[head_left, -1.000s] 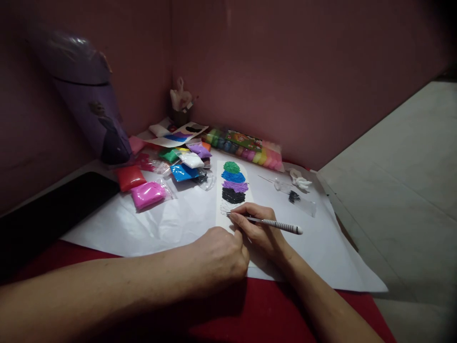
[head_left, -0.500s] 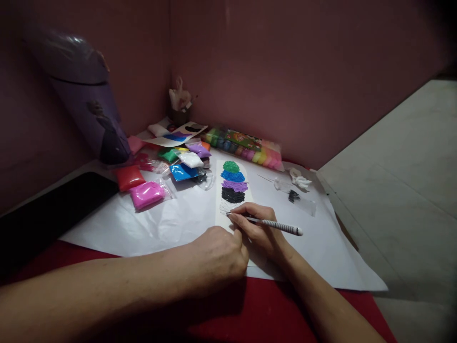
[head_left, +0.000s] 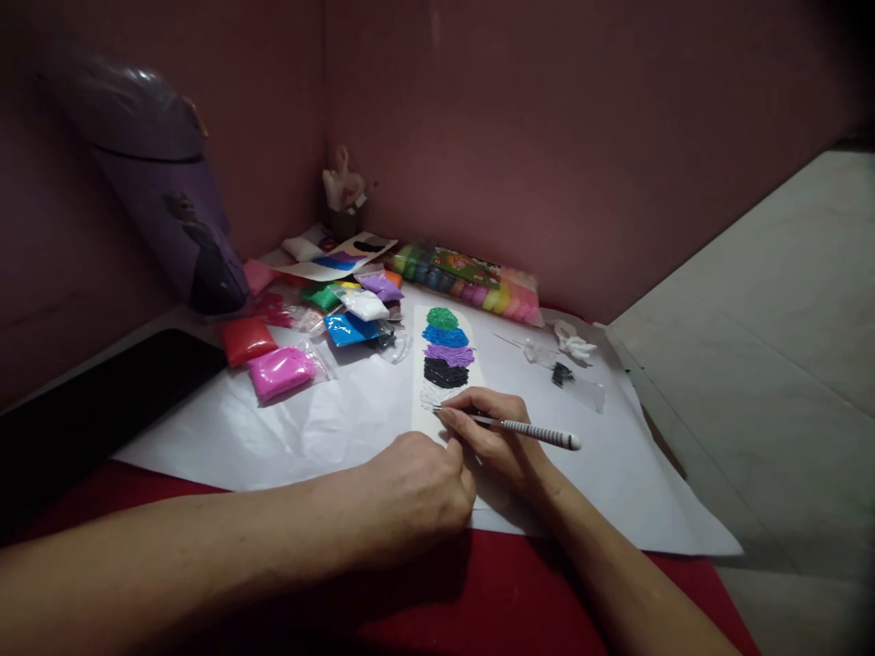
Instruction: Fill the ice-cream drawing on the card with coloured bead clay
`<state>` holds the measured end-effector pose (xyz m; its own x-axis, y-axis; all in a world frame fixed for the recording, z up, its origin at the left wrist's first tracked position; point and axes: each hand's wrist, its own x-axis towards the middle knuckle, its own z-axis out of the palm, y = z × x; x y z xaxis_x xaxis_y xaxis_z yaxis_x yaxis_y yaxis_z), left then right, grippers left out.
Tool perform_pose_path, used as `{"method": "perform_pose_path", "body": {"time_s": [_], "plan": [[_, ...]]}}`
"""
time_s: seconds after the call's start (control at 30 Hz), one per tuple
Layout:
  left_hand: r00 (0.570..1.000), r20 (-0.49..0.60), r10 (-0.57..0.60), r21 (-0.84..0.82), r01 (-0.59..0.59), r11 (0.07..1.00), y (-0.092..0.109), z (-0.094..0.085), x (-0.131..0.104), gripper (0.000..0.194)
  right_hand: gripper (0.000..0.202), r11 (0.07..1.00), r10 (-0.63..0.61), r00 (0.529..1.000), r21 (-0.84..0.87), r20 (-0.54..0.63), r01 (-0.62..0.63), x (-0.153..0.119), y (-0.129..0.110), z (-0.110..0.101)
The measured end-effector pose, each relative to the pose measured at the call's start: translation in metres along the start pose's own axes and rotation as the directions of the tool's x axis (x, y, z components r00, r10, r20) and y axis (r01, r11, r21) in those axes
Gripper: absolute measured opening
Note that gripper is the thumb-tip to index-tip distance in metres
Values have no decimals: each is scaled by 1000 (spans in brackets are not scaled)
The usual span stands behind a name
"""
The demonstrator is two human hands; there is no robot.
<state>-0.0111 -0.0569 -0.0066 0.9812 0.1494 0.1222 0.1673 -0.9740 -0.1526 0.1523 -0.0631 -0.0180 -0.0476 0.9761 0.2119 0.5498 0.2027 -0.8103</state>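
My right hand (head_left: 502,437) pinches a thin modelling tool (head_left: 540,434) with a black-and-white patterned handle and a slim metal shaft. Its tip touches the white clay band (head_left: 432,397) on a narrow cream card (head_left: 422,424). Above that band, the card carries textured clay patches: black (head_left: 447,373), purple (head_left: 449,355), blue (head_left: 445,337) and green (head_left: 443,318). My left hand (head_left: 416,487) lies curled over the lower part of the card, beside the right hand. Its fingertips are hidden, so whatever they hold does not show.
Colourful clay packets, including a pink one (head_left: 282,372) and a blue one (head_left: 351,329), lie at the left. Behind stands a long pack of clay (head_left: 471,284). White clay scraps (head_left: 575,344) and a plastic wrapper (head_left: 586,394) lie right. A black object (head_left: 137,383) borders the white sheet (head_left: 225,437).
Almost nothing differs. Both hands keep their places, and the tool's tip stays at the white clay with at most a tiny shift.
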Motion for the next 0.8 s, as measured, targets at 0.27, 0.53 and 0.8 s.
{"method": "perform_pose_path", "body": {"time_s": [0.27, 0.53, 0.8], "plan": [[1000, 22, 3, 22, -3, 1000, 0, 0, 0, 22, 11, 1000, 4, 1000, -7, -2, -4, 0, -1, 0], [1000, 16, 4, 18, -5, 1000, 0, 1, -1, 24, 12, 1000, -15, 999, -5, -37, 15, 0, 0, -1], [999, -37, -9, -1, 9, 1000, 0, 5, -2, 18, 12, 1000, 10, 999, 8, -49, -10, 0, -2, -2]]}}
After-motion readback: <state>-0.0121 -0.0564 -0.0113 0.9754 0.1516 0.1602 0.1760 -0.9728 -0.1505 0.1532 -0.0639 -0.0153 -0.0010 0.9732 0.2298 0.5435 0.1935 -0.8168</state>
